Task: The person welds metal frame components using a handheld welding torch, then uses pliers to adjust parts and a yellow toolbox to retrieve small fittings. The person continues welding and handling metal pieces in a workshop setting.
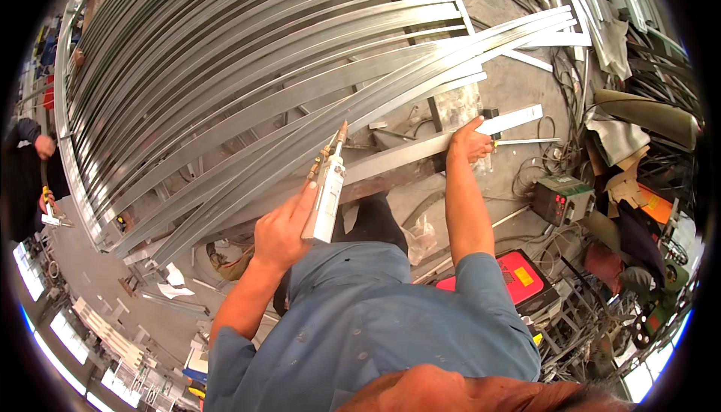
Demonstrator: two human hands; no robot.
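My left hand [282,228] is closed around a welding gun [327,196] with a boxy white-silver body, brass fittings and a copper nozzle pointing away from me. The nozzle tip is over the long metal strips. My right hand [471,142] grips a square metal tube [409,155] near its right end, with the thumb over the top; some fingers are hidden beneath. Beside that hand are a dark block [490,114] and a thin rod [526,141]. Loose silver metal strips [375,90] lie slantwise beyond the tube.
A large slatted metal frame [263,33] fills the far left. Another person's hand [46,146] is at the left edge, near a similar gun. A green machine [563,199], a red-topped case [523,275], cables [552,153] and scrap lie on my right.
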